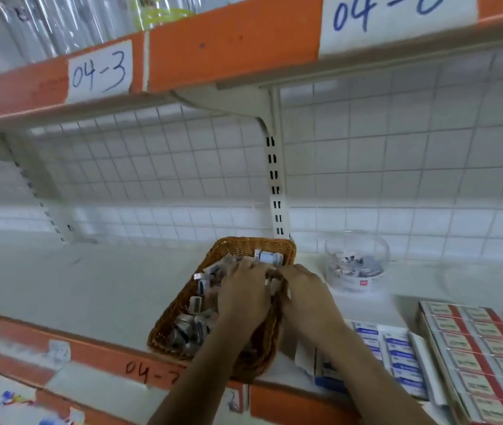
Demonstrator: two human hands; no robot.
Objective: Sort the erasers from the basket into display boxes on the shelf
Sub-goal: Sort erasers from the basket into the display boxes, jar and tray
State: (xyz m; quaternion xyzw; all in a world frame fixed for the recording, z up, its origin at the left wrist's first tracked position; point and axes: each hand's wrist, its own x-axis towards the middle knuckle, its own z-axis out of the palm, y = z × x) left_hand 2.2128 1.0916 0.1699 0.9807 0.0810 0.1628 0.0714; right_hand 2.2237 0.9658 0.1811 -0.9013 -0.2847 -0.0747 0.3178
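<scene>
— Which step are we on?

— Picking. We have both hands down in the basket (179, 305), which sits at the front edge of the shelf (90, 280), about midway along it. The erasers (196, 302) lie heaped inside, many of them yet to be sorted.

— Are we holding one?

— We cannot tell. The left hand (244, 289) arches over the heap with its fingers bent and its tips buried. The right hand (303, 291) curls in at the basket's right rim, fingertips meeting the left's. Something pale shows between them, too blurred to call a grip.

— Where do they go?

— Toward the front right corner of the shelf. The blue-and-white box (397, 351) lies just beside the basket, and the red box (474, 357) is beyond it. A clear tub (356, 265) nearer the back edge also holds a few.

— So the next move?

— We judge it calls for closing on one eraser, reading its wrapper, lifting clear of the rim, then carrying it right to the matching box.
</scene>
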